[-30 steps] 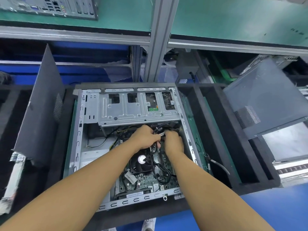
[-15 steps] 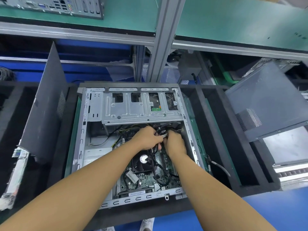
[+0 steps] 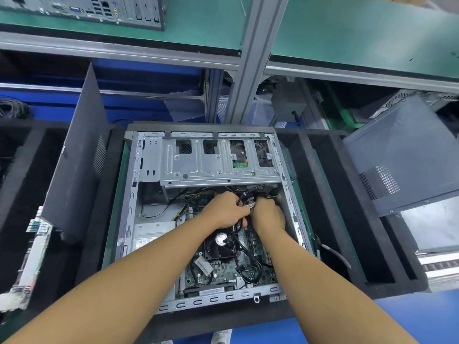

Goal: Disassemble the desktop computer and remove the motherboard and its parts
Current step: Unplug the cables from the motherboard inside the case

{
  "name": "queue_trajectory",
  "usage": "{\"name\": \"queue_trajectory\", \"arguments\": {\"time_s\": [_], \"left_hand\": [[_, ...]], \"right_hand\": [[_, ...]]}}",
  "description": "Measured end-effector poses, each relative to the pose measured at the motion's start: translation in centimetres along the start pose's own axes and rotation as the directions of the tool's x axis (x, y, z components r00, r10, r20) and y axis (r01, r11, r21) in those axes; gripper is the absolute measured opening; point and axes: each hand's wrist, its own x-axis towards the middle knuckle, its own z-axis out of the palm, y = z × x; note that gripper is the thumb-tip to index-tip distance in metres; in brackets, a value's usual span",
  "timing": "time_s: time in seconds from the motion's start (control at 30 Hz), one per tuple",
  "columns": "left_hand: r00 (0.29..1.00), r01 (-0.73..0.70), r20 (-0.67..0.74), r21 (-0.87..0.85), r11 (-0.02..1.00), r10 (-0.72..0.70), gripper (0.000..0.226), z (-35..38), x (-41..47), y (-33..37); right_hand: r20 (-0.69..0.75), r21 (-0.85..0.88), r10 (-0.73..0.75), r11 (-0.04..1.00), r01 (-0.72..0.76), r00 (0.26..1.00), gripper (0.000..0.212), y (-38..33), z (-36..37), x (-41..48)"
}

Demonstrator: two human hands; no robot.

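The desktop computer case (image 3: 129,219) lies open on its side in the middle compartment of a black foam tray (image 3: 323,194). The motherboard (image 3: 223,270) is still inside it, in the near right part, with the round CPU fan (image 3: 219,240) on top of it. Both hands are deep in the case, just below the edge of the silver drive cage (image 3: 218,167). The left hand (image 3: 224,208) has its fingers curled around a bundle of black cables (image 3: 244,194). The right hand (image 3: 269,214) touches the left one and is also closed on the same cables, near a white connector (image 3: 252,206) (its fingertips are hidden under the hand, so the exact grip I cannot tell). More black cables lie loosely over the board beside the fan. The power supply (image 3: 151,235) sits in the left part of the case. A dark side panel (image 3: 79,157) leans in the left compartment of the tray, and a second grey panel (image 3: 402,155) lies tilted at the far right.
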Motion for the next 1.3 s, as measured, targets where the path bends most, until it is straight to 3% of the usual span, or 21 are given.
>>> {"name": "queue_trajectory", "arguments": {"time_s": [0.1, 0.2, 0.27, 0.43, 0.53, 0.67, 0.87, 0.93, 0.97, 1.03, 1.13, 1.23, 1.27, 1.3], "left_hand": [[1.000, -0.011, -0.027, 0.020, 1.000, 0.011, 0.032, 0.3, 0.2, -0.1], [0.993, -0.039, -0.105, 0.098, 0.994, 0.049, 0.046, 0.5, -0.1, -0.5], [0.992, -0.069, -0.091, 0.160, 0.985, 0.085, 0.055, 0.6, -0.3, -0.8], [0.989, -0.113, -0.084, 0.112, 0.987, 0.123, 0.061, 0.3, -0.7, -1.5], [0.991, -0.102, -0.081, 0.064, 0.993, 0.108, 0.056, 0.4, -1.0, -1.6], [0.992, -0.125, -0.021, -0.026, 0.992, 0.124, 0.049, -0.1, -1.9, -1.3], [0.948, -0.247, 0.213, 0.026, 0.969, 0.236, 0.027, -2.7, -3.9, 0.6], [0.929, -0.307, 0.231, 0.043, 0.951, 0.289, 0.016, -3.6, -4.6, 1.9], [0.928, -0.326, 0.199, 0.030, 0.945, 0.314, 0.013, -4.0, -5.0, 2.7], [0.935, -0.342, 0.085, -0.041, 0.939, 0.344, 0.016, -4.9, -5.8, 4.4], [0.929, -0.362, -0.145, -0.152, 0.920, 0.342, 0.025, -6.6, -7.0, 7.3], [0.912, -0.327, -0.354, -0.327, 0.887, 0.206, 0.031, -8.5, -7.4, 9.8], [0.917, -0.300, -0.367, -0.385, 0.873, 0.154, 0.032, -8.9, -7.4, 10.4], [0.927, -0.268, -0.359, -0.430, 0.862, 0.110, 0.031, -9.1, -7.4, 10.8]], "right_hand": [[0.031, -0.003, 0.004, 1.000, -0.003, 1.000, 0.026, -0.1, 0.1, -0.1], [0.036, 0.123, 0.050, 0.991, -0.054, 0.998, 0.022, 0.3, 0.4, -0.3], [0.032, 0.194, 0.053, 0.979, -0.058, 0.998, 0.032, 0.5, 0.5, -0.3], [0.075, 0.173, -0.139, 0.977, 0.125, 0.987, 0.029, -1.1, -1.9, -0.8], [0.077, 0.051, -0.120, 0.992, 0.116, 0.990, 0.033, 0.2, -1.6, -1.7], [0.062, 0.072, -0.113, 0.991, 0.109, 0.992, 0.033, 0.4, -2.3, -3.0], [0.093, -0.030, -0.194, 0.980, 0.197, 0.977, 0.017, -0.5, -4.2, -5.1], [0.051, -0.020, -0.251, 0.967, 0.252, 0.967, 0.012, -0.8, -5.5, -4.9], [0.013, 0.130, -0.222, 0.967, 0.219, 0.975, 0.019, -0.8, -6.4, -4.9], [-0.091, 0.476, -0.088, 0.871, 0.121, 0.992, 0.031, -0.6, -8.5, -5.0], [-0.175, 0.679, -0.041, 0.718, 0.151, 0.984, 0.024, -1.1, -12.0, -6.1], [-0.168, 0.911, -0.146, 0.354, 0.210, 0.975, 0.021, -2.3, -14.5, -7.1], [-0.113, 0.947, -0.211, 0.272, 0.169, 0.971, 0.029, -2.2, -15.1, -7.4], [-0.067, 0.957, -0.288, 0.254, 0.143, 0.955, 0.040, -1.8, -15.3, -7.5]]}}
